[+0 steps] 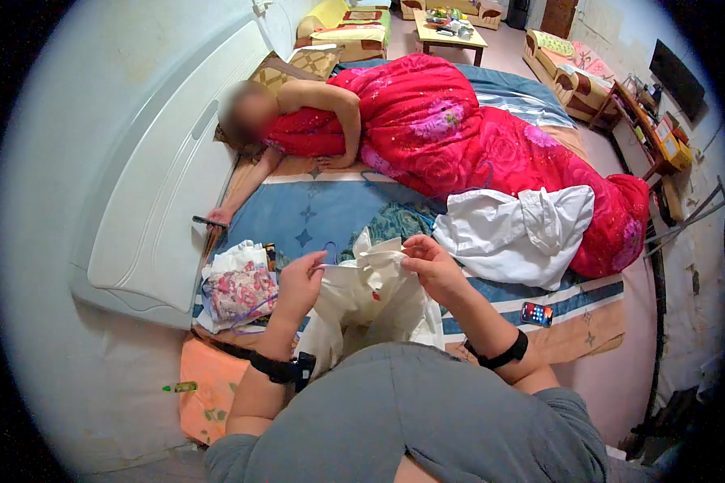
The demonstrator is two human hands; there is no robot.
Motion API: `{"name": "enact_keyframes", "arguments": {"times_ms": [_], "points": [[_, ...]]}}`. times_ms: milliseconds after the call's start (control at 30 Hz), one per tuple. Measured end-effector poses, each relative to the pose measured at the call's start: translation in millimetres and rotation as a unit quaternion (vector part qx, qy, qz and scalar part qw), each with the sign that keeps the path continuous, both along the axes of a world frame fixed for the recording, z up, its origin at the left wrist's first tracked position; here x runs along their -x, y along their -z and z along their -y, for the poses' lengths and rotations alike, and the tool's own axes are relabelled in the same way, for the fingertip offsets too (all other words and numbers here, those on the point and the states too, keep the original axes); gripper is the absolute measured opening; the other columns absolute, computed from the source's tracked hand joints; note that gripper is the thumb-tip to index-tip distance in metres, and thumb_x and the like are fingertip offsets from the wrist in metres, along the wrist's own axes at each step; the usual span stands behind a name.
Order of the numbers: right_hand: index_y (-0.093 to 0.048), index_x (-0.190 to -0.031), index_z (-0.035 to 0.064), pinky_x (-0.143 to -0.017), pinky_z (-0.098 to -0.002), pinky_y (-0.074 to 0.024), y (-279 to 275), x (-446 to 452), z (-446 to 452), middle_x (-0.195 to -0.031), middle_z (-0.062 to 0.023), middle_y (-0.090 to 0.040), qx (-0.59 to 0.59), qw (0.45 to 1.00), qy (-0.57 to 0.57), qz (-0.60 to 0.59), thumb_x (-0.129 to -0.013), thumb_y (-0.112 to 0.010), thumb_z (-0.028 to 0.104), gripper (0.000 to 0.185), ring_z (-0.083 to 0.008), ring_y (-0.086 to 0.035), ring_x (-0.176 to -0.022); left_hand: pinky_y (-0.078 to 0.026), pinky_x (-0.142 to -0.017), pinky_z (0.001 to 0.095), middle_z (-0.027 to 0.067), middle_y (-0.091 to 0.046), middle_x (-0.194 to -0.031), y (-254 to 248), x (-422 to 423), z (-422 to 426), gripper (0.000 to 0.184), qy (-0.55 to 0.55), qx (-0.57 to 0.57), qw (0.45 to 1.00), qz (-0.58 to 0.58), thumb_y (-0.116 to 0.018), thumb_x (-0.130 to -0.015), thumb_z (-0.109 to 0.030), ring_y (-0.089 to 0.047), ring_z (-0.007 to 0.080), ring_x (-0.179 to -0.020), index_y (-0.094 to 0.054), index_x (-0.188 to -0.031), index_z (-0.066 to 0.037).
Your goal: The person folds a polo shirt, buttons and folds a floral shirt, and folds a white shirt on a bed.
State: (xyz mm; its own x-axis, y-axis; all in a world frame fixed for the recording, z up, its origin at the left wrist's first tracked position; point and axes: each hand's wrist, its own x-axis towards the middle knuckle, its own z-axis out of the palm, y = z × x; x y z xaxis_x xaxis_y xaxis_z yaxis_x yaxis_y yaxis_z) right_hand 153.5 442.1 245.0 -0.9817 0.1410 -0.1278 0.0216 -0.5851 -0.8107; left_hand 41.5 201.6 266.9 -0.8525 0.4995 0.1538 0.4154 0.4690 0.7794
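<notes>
A cream-white garment (342, 298) hangs between my two hands in front of my body, its lower part falling over the bed edge toward my lap. At its left upper edge, my left hand (300, 283) is closed in a pinch. My right hand (435, 266) pinches the bunched upper right part of the cloth between thumb and fingers. A thin purple hanger (330, 248) shows its hook by my left fingertips; the rest of it is hidden. A small red mark sits on the garment's front.
A person (318, 121) lies across the bed under a red floral quilt (459, 137), holding a dark phone (209, 221). Folded clothes (240, 290) lie left, a white garment (515, 229) right, near a lit phone (537, 314). The headboard (165, 169) stands left.
</notes>
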Motion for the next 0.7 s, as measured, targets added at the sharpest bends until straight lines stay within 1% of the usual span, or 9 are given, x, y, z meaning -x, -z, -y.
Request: {"name": "enact_keyframes", "arguments": {"times_ms": [33, 133, 233, 267, 333, 467, 567, 633, 700], "points": [[-0.053, -0.097, 0.0064, -0.072, -0.0241, -0.0433, -0.2, 0.1, 0.9, -0.091, -0.0039, -0.059, -0.001, 1.000, -0.006, -0.009, -0.077, -0.061, 0.001, 0.023, -0.0125, -0.055, -0.081, -0.046, -0.072, 0.0304, 0.0133, -0.061, -0.090, 1.3, 0.5, 0.1, 0.026, 0.000, 0.000, 1.000, 0.000, -0.057, -0.076, -0.006, -0.059, 0.0234, -0.080, -0.059, -0.102, -0.003], [-0.054, -0.099, 0.0070, -0.072, -0.0239, -0.0428, -2.5, -1.3, 4.4, -0.091, -0.0038, -0.058, -0.048, 0.999, -0.007, -0.009, -0.080, -0.059, 0.004, 0.020, -0.0119, -0.053, -0.080, -0.045, -0.065, 0.0347, 0.0170, -0.058, -0.079, 3.3, 2.9, 2.8, 0.014, -0.023, 0.079, 0.972, -0.218, -0.057, -0.072, -0.004, -0.057, 0.0312, -0.074, -0.061, -0.085, -0.004], [-0.055, -0.103, 0.0072, -0.072, -0.0248, -0.0424, -5.5, -4.8, 4.3, -0.090, -0.0029, -0.057, -0.137, 0.990, -0.018, 0.004, -0.083, -0.055, 0.005, 0.020, -0.0113, -0.052, -0.080, -0.044, -0.061, 0.0378, 0.0167, -0.056, -0.074, -0.5, 1.5, 7.6, 0.008, -0.058, 0.121, 0.971, -0.197, -0.057, -0.069, -0.004, -0.055, 0.0347, -0.070, -0.057, -0.077, -0.002], [-0.055, -0.103, 0.0072, -0.072, -0.0248, -0.0424, -4.4, -5.8, 3.7, -0.090, -0.0029, -0.057, -0.137, 0.990, -0.018, 0.005, -0.083, -0.055, 0.005, 0.020, -0.0113, -0.052, -0.080, -0.044, -0.060, 0.0358, 0.0157, -0.055, -0.073, -1.0, 1.8, 9.6, 0.009, -0.076, 0.115, 0.981, -0.135, -0.057, -0.068, -0.003, -0.055, 0.0318, -0.068, -0.056, -0.077, -0.002], [-0.054, -0.105, 0.0051, -0.073, -0.0256, -0.0423, -0.8, -7.4, 2.0, -0.089, -0.0027, -0.057, -0.350, 0.937, -0.020, -0.001, -0.085, -0.050, 0.006, 0.021, -0.0106, -0.050, -0.080, -0.044, -0.059, 0.0339, 0.0148, -0.055, -0.072, 0.2, 3.3, 13.5, 0.010, -0.095, 0.109, 0.987, -0.073, -0.056, -0.067, -0.002, -0.055, 0.0289, -0.065, -0.055, -0.077, -0.001], [-0.054, -0.104, 0.0030, -0.072, -0.0288, -0.0433, 11.9, -14.8, 1.9, -0.089, -0.0062, -0.058, -0.414, 0.909, -0.045, 0.008, -0.085, -0.049, 0.007, 0.021, -0.0163, -0.053, -0.079, -0.042, -0.059, 0.0263, 0.0058, -0.052, -0.071, 4.7, 6.2, 15.6, 0.013, -0.058, -0.058, 0.997, -0.008, -0.052, -0.066, 0.002, -0.051, 0.0141, -0.063, -0.054, -0.078, -0.002], [-0.058, -0.098, 0.0017, -0.071, -0.0322, -0.0439, 35.1, -20.2, -5.1, -0.086, -0.0120, -0.058, -0.478, 0.874, -0.069, -0.045, -0.084, -0.051, 0.010, 0.018, -0.0242, -0.055, -0.079, -0.042, -0.060, 0.0231, 0.0015, -0.051, -0.073, 8.0, 8.8, 16.6, 0.015, -0.040, -0.130, 0.990, 0.037, -0.050, -0.067, 0.004, -0.050, 0.0089, -0.064, -0.055, -0.080, -0.003], [-0.060, -0.088, 0.0008, -0.071, -0.0348, -0.0446, 40.1, -24.6, -12.7, -0.083, -0.0161, -0.058, -0.599, 0.790, -0.127, -0.019, -0.082, -0.053, 0.012, 0.015, -0.0298, -0.056, -0.080, -0.041, -0.060, 0.0222, 0.0002, -0.052, -0.074, 12.8, 12.0, 18.4, 0.017, -0.032, -0.147, 0.987, 0.051, -0.050, -0.067, 0.004, -0.049, 0.0080, -0.065, -0.055, -0.081, -0.003], [-0.059, -0.081, -0.0001, -0.067, -0.0337, -0.0452, 52.2, -26.3, -16.9, -0.079, -0.0162, -0.059, -0.625, 0.774, -0.098, -0.033, -0.081, -0.056, 0.014, 0.014, -0.0277, -0.058, -0.074, -0.041, -0.062, 0.0206, 0.0000, -0.053, -0.074, 11.7, 13.6, 18.9, 0.015, -0.001, -0.127, 0.989, 0.069, -0.052, -0.069, 0.005, -0.049, 0.0071, -0.066, -0.055, -0.082, -0.002]]}}
